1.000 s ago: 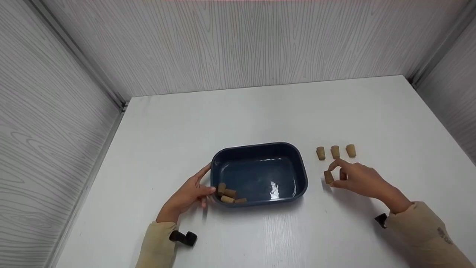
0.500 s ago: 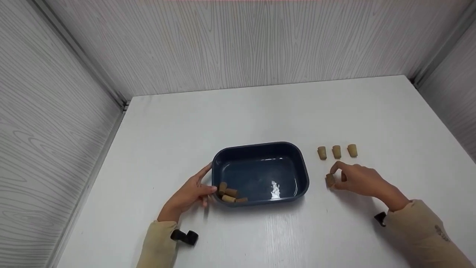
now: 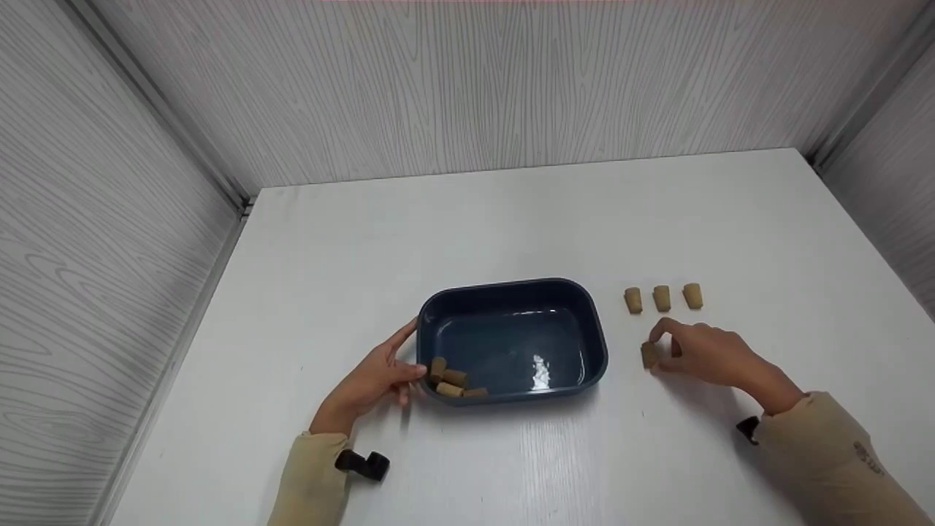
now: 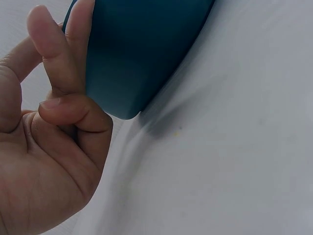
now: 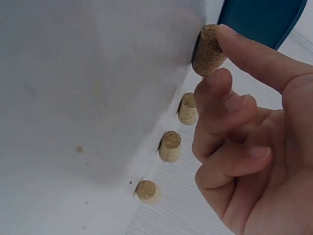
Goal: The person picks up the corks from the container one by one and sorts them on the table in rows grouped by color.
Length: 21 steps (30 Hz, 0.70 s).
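Observation:
A dark blue rectangular tray (image 3: 504, 347) stands on the white table, with several tan cork stoppers (image 3: 449, 390) gathered in its near left corner. At the tray's left end my left hand (image 3: 372, 380) grips the wall, thumb at the rim and index finger along the outside; the left wrist view shows the other fingers curled beside the wall. Right of the tray, my right hand (image 3: 705, 356) pinches one cork stopper (image 5: 209, 51) between thumb and index finger, down at the table surface. Its remaining fingers are curled in toward the palm.
Three more corks stand in a row beyond my right hand: a left one (image 3: 633, 300), a middle one (image 3: 662, 298) and a right one (image 3: 693, 296). Wood-grain panels (image 3: 482, 88) enclose the table (image 3: 438, 226) at the back and both sides.
My right hand has brought the pinched cork slightly nearer to me and down to the table, then held almost still. My left hand keeps its place on the tray.

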Motion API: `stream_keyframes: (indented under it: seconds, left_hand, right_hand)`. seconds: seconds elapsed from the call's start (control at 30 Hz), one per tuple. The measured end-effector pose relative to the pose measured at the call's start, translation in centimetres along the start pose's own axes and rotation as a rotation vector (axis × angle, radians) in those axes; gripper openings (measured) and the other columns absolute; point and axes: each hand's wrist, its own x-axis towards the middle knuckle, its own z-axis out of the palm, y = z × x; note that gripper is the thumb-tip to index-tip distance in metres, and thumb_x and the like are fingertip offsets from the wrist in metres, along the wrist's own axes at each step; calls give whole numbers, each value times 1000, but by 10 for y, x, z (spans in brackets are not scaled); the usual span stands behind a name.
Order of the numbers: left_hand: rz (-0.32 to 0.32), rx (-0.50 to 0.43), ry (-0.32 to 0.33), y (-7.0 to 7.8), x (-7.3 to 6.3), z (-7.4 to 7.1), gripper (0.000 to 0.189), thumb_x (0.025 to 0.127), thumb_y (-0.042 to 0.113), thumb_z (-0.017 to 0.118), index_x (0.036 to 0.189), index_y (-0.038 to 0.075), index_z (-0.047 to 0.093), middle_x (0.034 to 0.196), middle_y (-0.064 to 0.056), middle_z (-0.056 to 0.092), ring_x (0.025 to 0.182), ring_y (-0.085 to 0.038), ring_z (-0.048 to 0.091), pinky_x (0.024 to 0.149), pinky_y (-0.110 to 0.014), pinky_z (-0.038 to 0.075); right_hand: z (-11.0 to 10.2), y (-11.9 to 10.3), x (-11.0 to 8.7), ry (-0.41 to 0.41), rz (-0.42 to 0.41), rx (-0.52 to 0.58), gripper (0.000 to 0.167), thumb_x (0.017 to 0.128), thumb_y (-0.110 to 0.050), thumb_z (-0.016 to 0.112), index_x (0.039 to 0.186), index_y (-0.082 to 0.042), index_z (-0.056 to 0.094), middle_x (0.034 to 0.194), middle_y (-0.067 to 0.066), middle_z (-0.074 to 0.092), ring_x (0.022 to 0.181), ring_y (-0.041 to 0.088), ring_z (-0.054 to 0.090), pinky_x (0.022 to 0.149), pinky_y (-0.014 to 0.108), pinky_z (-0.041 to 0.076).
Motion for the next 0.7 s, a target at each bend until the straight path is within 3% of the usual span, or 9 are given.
stream_keyframes:
  seconds: [0.43,0.6,0.7]
  left_hand:
    - [12,-20,-26,0,0,-3,88,93,12,63,157,17,3,58,6,61,46,-7,59,51,-23,52]
    - [3,-25,-22,-1,-1,-2,88,93,11,63,157,16,3,56,7,59,45,-7,59,51,-23,51]
    - [4,-26,-21,-1,0,-2,88,93,10,63,157,17,3,56,7,58,45,-7,59,51,-23,51]
  right_hand:
    - [-11,0,-12,18,-13,-18,52,85,-28,72,129,-11,50,86,1,64,66,10,51,56,28,40]
    - [-27,-5,-18,44,-32,51,58,86,-34,71,135,-12,47,91,1,62,66,10,51,58,27,40]
    - [-36,-6,-24,82,-97,131,55,88,-35,70,134,-15,48,90,1,60,66,8,51,59,25,41]
